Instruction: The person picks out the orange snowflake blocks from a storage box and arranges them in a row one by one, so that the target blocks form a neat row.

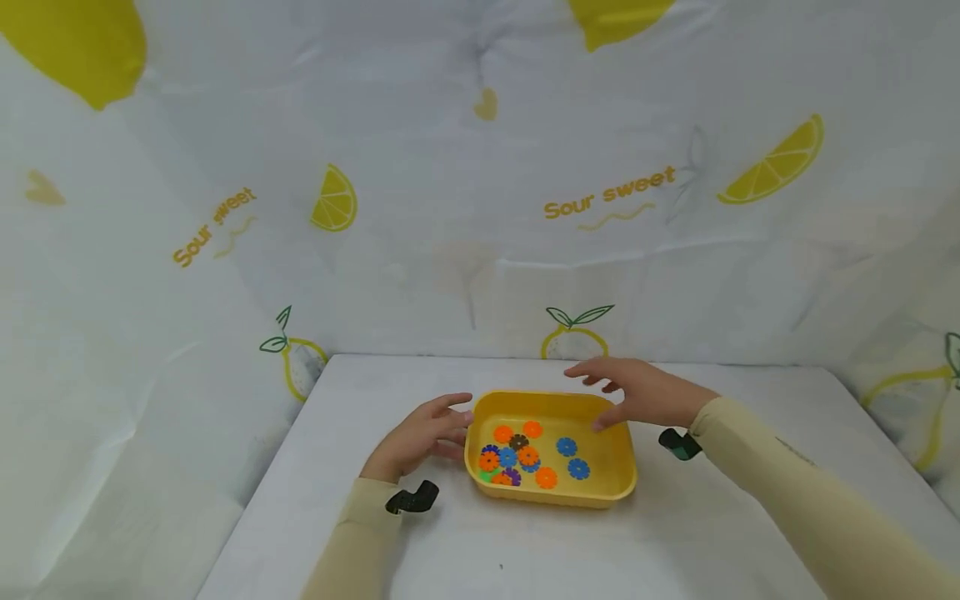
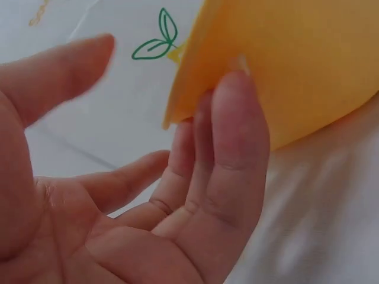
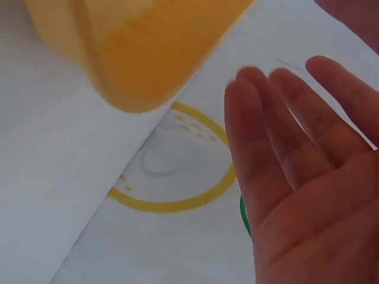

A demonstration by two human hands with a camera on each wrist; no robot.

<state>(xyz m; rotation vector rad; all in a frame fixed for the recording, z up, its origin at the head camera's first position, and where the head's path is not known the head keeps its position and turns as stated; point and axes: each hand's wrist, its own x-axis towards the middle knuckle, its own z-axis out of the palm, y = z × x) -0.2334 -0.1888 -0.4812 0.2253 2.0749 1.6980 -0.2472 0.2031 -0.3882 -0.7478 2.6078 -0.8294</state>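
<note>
A yellow plastic basin (image 1: 551, 497) stands on the white table, with several notched plastic discs inside, mostly toward its left side. Among them are an orange disc (image 1: 546, 477), a blue disc (image 1: 578, 468) and a brown disc (image 1: 518, 442). My left hand (image 1: 420, 437) is at the basin's left end; in the left wrist view its fingertips lie against the outer wall (image 2: 314, 71) while the thumb stays apart. Above the basin's back right corner hovers my right hand (image 1: 648, 392), fingers spread and relaxed, holding nothing; the right wrist view shows its bare palm (image 3: 320, 207).
A white cloth backdrop (image 1: 450, 167) printed with lemons rises behind the table (image 1: 450, 550). Black wrist mounts sit on both sleeves, the left mount (image 1: 412, 498) low over the table and the right mount (image 1: 679, 444) right of the basin.
</note>
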